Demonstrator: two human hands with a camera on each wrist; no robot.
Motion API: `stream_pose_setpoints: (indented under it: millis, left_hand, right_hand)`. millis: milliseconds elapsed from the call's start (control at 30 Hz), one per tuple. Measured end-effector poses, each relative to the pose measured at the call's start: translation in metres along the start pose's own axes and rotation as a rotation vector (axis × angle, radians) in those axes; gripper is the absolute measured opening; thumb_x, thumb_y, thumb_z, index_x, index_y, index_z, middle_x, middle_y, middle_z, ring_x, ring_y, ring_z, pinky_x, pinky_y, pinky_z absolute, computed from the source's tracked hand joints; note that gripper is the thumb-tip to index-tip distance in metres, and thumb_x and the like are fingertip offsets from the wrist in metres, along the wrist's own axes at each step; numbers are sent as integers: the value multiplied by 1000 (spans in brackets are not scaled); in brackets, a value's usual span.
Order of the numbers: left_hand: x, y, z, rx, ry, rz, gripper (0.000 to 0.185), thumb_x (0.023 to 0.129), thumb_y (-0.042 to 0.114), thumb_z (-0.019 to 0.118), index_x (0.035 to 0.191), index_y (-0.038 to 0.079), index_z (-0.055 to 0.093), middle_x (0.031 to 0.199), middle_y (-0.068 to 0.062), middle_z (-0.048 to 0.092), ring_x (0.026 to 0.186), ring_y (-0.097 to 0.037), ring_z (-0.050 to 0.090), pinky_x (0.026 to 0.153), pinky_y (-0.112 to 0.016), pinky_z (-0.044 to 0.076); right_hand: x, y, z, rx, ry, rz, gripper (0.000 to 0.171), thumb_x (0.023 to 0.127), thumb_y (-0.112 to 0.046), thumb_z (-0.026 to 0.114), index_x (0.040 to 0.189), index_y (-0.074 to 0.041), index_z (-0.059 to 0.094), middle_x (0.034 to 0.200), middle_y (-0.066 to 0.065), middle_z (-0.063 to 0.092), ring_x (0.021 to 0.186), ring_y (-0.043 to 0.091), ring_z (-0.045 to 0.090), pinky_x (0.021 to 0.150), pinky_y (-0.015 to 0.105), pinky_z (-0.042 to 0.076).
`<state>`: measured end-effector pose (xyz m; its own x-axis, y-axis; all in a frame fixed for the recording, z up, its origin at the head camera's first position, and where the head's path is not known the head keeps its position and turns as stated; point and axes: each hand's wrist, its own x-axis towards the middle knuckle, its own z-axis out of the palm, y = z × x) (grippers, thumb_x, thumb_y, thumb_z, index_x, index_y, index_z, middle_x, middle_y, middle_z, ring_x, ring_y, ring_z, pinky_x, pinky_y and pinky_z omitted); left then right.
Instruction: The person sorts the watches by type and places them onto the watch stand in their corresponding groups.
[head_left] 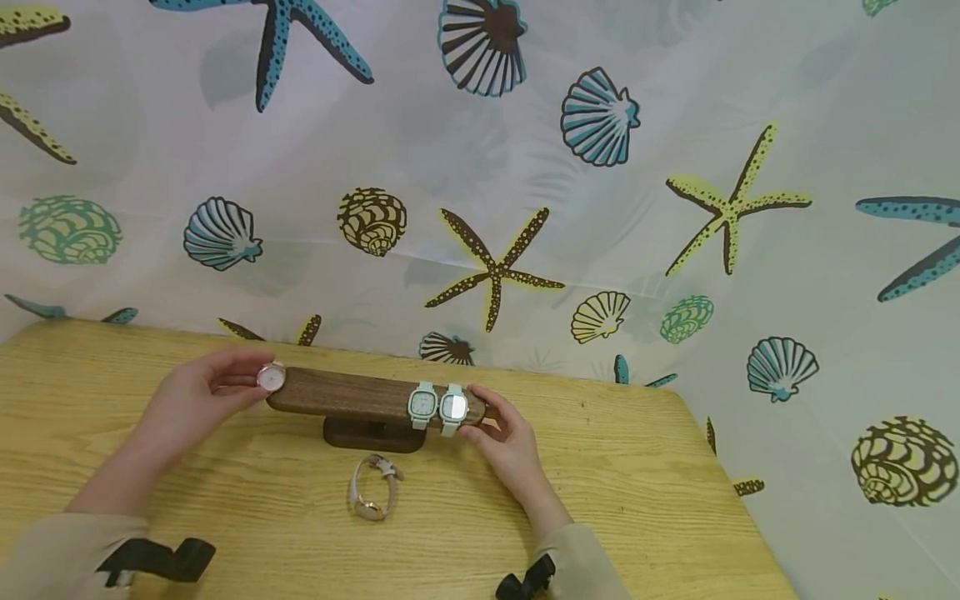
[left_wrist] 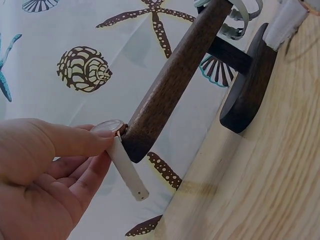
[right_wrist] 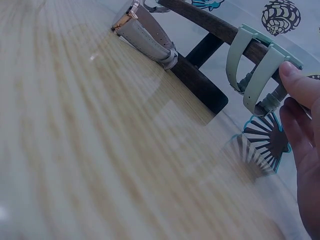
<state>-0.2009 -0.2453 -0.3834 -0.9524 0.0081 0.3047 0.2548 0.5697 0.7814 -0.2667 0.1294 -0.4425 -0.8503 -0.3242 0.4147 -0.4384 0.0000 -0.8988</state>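
My left hand (head_left: 191,400) pinches a round-faced watch (head_left: 271,377) between thumb and fingers at the left end of a dark wooden watch stand (head_left: 345,394). In the left wrist view its pale strap (left_wrist: 131,172) hangs loose beside the bar's end. My right hand (head_left: 512,446) holds the stand's right end, the thumb right at the edge of the outer watch. Two mint-green square watches, an inner one (head_left: 423,404) and an outer one (head_left: 453,408), hang side by side round the bar near that hand.
Another watch with a pale strap (head_left: 389,471) and a rose-gold case stands on its side on the wooden table (head_left: 300,517), in front of the stand's base (head_left: 348,434). Behind the table hangs a white cloth (head_left: 315,167) printed with shells and starfish.
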Motion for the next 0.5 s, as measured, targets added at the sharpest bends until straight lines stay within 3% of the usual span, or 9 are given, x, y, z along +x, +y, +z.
stream_pose_setpoints:
  millis: [333, 500]
  left_hand:
    - [0, 0, 0, 81, 10, 7, 42, 89, 15, 70, 127, 4, 59, 106, -16, 65, 84, 5, 56, 67, -15, 51]
    - [0, -1, 0, 122, 6, 5, 44, 89, 19, 70, 130, 4, 59, 100, -12, 66, 88, -15, 62, 66, -17, 51]
  right_hand:
    - [-3, -21, 4, -2, 1, 31, 53, 83, 5, 69, 134, 4, 51, 135, 17, 51, 106, 12, 56, 90, 32, 50]
    - [-2, -21, 4, 2, -1, 32, 53, 84, 6, 68, 134, 3, 51, 135, 17, 51, 105, 12, 56, 89, 30, 51]
